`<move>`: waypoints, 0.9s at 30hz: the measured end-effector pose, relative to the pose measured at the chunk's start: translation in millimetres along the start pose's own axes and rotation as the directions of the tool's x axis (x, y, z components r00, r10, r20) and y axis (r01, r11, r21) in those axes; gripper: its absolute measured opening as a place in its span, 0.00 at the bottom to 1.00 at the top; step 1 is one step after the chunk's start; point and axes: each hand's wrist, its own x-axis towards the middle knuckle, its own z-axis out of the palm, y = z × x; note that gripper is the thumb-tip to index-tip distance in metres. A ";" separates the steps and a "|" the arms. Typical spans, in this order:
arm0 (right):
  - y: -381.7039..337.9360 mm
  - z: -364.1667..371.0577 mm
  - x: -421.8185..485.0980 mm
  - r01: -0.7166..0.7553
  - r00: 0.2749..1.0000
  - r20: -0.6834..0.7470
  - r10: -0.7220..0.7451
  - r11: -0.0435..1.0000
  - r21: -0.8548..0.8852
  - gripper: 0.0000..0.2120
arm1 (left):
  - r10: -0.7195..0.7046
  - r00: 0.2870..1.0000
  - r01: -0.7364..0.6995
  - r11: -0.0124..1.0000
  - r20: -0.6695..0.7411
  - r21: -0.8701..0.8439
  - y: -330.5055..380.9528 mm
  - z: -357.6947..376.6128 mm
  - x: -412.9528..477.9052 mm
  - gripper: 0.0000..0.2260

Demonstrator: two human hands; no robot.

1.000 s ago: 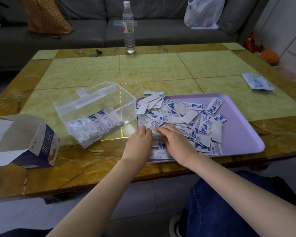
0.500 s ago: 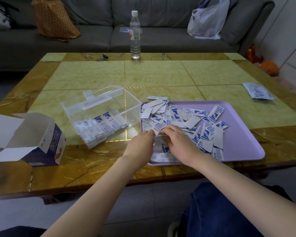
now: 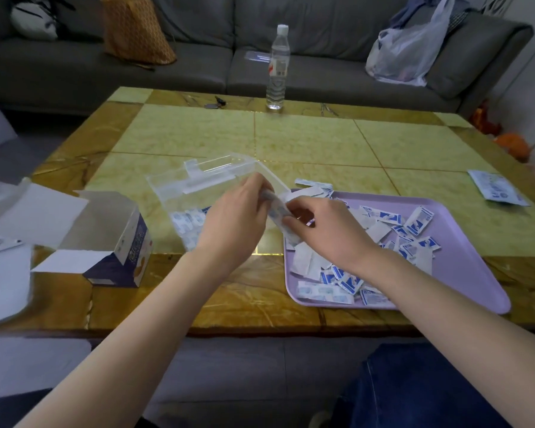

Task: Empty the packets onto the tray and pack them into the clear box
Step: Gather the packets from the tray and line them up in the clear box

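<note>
Head view: a small stack of packets [image 3: 277,211] is pinched between both hands, held up right where the clear box [image 3: 198,183] sits just beside the purple tray [image 3: 470,273]. Left hand [image 3: 235,220] has its fingers curled round one side of the stack, and the right hand [image 3: 325,233] grips the other side with bent fingers. A layer of packets [image 3: 184,222] lies in the box bottom, and loose packets [image 3: 414,220] are scattered all over the tray. Open cardboard carton [image 3: 127,245] sits off to the left on the table [image 3: 306,140], and a water bottle [image 3: 277,66] stands at the far edge.
</note>
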 end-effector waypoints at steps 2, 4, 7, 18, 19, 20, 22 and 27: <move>-8.1 3.6 10.9 0.016 1.000 0.008 -0.016 1.000 -0.011 0.05 | -0.002 1.000 0.002 0.999 -0.016 -0.037 -9.3 -6.8 1.7 0.06; -15.5 7.7 21.9 0.029 0.999 0.024 -0.029 0.999 -0.014 0.06 | -0.034 0.999 0.031 0.997 -0.032 -0.073 -19.4 -13.9 3.3 0.07; -24.1 14.1 38.4 0.050 0.998 0.038 -0.049 0.998 -0.029 0.06 | -0.086 0.994 0.082 0.995 -0.066 -0.062 -37.7 -24.6 2.5 0.10; -39.9 56.4 106.8 -0.117 0.970 0.194 0.145 0.982 -0.151 0.12 | -0.290 0.957 0.279 0.904 -0.015 0.324 -88.5 -34.6 -23.9 0.15; -41.5 59.3 110.7 -0.130 0.958 0.234 0.168 0.977 -0.172 0.15 | -0.289 0.957 0.279 0.904 -0.016 0.323 -87.9 -33.4 -25.4 0.16; -43.6 62.5 114.1 -0.147 0.944 0.266 0.194 0.972 -0.186 0.17 | -0.292 0.956 0.283 0.903 -0.022 0.324 -88.1 -33.1 -27.3 0.16; -44.6 67.0 119.8 -0.196 0.919 0.298 0.256 0.956 -0.218 0.17 | -0.292 0.956 0.287 0.898 -0.034 0.333 -88.3 -31.6 -29.1 0.17; -40.9 80.9 131.2 -0.272 0.884 0.295 0.362 0.913 -0.305 0.11 | -0.298 0.953 0.296 0.891 -0.048 0.344 -90.1 -29.4 -30.7 0.16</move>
